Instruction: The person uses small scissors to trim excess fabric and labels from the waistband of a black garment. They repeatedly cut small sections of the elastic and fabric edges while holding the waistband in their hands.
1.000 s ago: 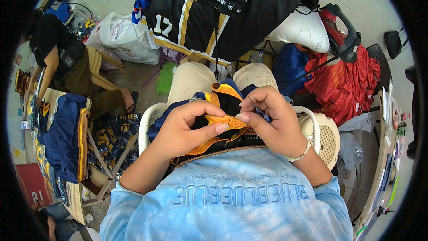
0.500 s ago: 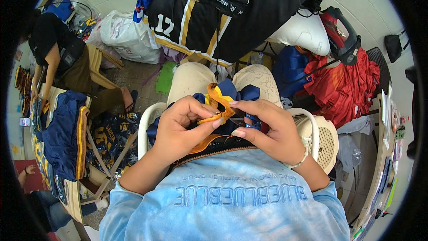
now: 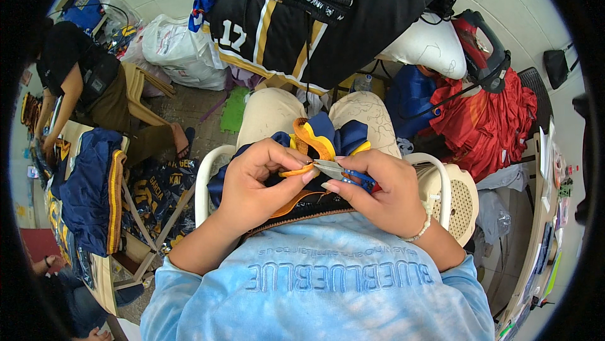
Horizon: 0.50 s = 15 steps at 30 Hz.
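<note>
My left hand (image 3: 252,174) pinches the edge of an orange ribbed band (image 3: 313,141) between thumb and fingers. The band belongs to a navy garment with yellow strips (image 3: 350,133), bunched over my lap. In my right hand (image 3: 392,193) is a pair of small thread snips (image 3: 329,169) with blue handles, held by thumb and fingers. Their metal blades point left, the tips at the bit of band by my left fingertips. Whether the tips touch a thread is too small to tell. Part of the garment lies hidden under both hands.
A black jersey with gold stripes (image 3: 277,32) hangs ahead. Red cloth (image 3: 485,123) is heaped at the right below a red and grey iron-like device (image 3: 482,51). Navy garments (image 3: 91,190) cover a stand at the left, where a person (image 3: 79,70) works. White chair arms (image 3: 203,183) flank me.
The snips have swung round so their blades now point at the band by my left fingers. My right hand shifted slightly. At far left, the co-worker's hands moved lower.
</note>
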Available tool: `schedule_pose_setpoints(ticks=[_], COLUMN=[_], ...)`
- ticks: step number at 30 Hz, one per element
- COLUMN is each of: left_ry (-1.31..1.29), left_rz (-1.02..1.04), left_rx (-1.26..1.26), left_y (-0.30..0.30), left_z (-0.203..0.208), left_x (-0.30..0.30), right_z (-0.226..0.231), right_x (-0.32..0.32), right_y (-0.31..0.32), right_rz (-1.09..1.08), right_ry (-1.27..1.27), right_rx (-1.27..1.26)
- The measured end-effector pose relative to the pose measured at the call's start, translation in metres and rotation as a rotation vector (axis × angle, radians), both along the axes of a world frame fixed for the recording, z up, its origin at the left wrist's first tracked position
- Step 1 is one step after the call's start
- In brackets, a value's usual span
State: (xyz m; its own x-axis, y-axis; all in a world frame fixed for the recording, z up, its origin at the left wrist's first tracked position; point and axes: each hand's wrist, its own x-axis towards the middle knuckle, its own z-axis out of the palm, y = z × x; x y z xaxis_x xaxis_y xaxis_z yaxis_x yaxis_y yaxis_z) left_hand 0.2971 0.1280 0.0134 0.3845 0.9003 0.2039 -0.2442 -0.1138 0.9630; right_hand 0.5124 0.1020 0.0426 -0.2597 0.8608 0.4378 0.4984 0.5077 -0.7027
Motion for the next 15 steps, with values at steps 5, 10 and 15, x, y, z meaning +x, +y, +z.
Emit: schedule_pose_setpoints(ticks=[5, 10, 15], left_ry=[0.061, 0.132, 0.245], left_rz=[0.018, 0.065, 0.144], left_rx=[0.059, 0.113, 0.277], left_y=[-0.0007, -0.0018, 0.0014], left_z=[-0.0003, -0.0033, -0.0003], left_x=[0.0000, 0.0007, -0.0004], right_z=[-0.0037, -0.0025, 0.0053], right_x=[0.0008, 0.0014, 0.0051], right_y=[-0.0006, 0.0013, -0.0049], right_rz=[0.006, 0.005, -0.020], right_ry=[0.005, -0.021, 0.036], right_rx=[0.032, 0.079, -0.186])
